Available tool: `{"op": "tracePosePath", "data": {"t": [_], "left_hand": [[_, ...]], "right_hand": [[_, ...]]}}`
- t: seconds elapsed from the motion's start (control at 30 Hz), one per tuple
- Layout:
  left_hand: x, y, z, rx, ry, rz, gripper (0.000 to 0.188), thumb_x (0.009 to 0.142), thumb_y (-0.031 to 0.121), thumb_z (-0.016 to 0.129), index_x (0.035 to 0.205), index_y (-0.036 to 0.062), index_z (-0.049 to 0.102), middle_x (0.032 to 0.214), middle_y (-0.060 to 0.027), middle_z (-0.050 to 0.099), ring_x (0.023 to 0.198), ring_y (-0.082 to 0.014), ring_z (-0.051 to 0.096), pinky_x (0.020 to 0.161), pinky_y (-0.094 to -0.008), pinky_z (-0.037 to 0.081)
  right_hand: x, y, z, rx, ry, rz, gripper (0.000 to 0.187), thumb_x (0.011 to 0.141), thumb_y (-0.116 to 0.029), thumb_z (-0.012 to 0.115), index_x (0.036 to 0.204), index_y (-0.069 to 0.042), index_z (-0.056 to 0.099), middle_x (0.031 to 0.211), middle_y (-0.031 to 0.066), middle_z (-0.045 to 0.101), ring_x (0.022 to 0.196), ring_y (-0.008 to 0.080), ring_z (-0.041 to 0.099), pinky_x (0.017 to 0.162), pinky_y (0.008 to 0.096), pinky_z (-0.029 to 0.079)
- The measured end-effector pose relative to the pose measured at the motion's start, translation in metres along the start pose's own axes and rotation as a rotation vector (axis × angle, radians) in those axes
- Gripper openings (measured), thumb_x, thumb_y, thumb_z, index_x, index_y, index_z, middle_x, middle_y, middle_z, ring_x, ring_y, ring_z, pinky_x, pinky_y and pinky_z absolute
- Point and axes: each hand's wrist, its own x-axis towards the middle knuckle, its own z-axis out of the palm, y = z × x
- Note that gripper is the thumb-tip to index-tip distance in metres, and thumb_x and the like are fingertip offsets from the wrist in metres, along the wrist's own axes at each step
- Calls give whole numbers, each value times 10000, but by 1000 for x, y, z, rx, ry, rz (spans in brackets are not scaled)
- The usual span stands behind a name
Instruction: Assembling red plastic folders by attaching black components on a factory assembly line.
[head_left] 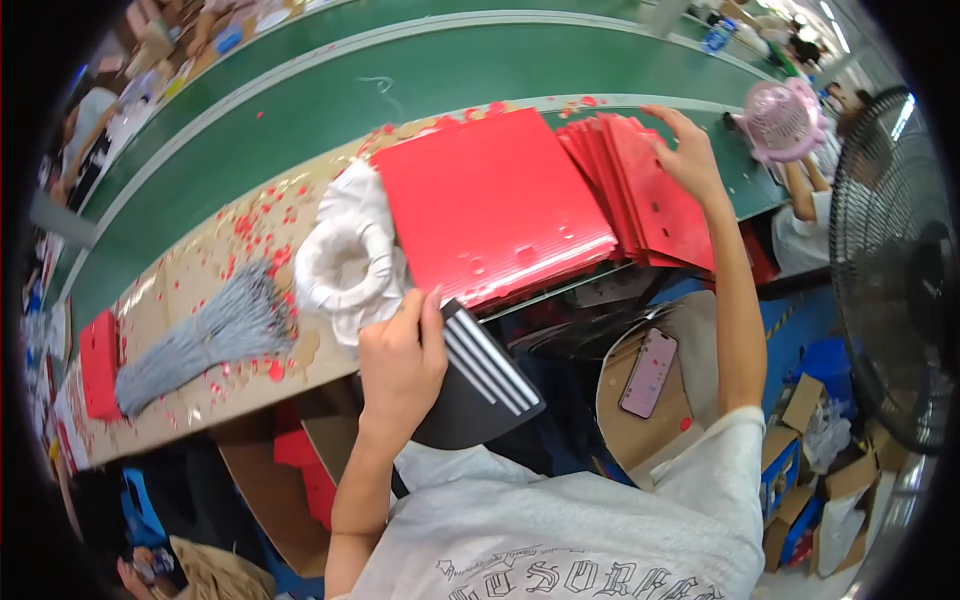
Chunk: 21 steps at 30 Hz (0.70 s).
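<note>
A neat stack of glossy red sheets (490,200) lies on the bench in front of me. To its right, more red sheets with small holes (670,215) stand fanned and leaning. My right hand (690,155) is at their upper right edge, thumb and fingers apart. My left hand (400,350) is closed below the stack's lower left corner, thumb and forefinger raised together; what it holds, if anything, I cannot make out. Just beyond it, a ring of white wrapped material (345,265) sits against the stack's left side.
A bundle of grey strings (210,335) and a red piece (99,365) lie leftward on cardboard (170,290) strewn with red scraps. A large black fan (893,270) stands at right, near a pink small fan (783,120). A phone (650,372) lies in an open box below the bench.
</note>
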Motion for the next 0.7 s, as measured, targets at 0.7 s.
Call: {"op": "tracePosePath", "data": {"t": [0.7], "left_hand": [[-7,-26,7,28,74,-123,289,987,150,605,747,-10,581,553,-226,525,530,-434,558,494,-489,418]], "right_hand": [[-154,-259,44,573,-412,-244,164,766,10,787,876,-9,666,1185,116,654,657,206,664,606,315,539]]}}
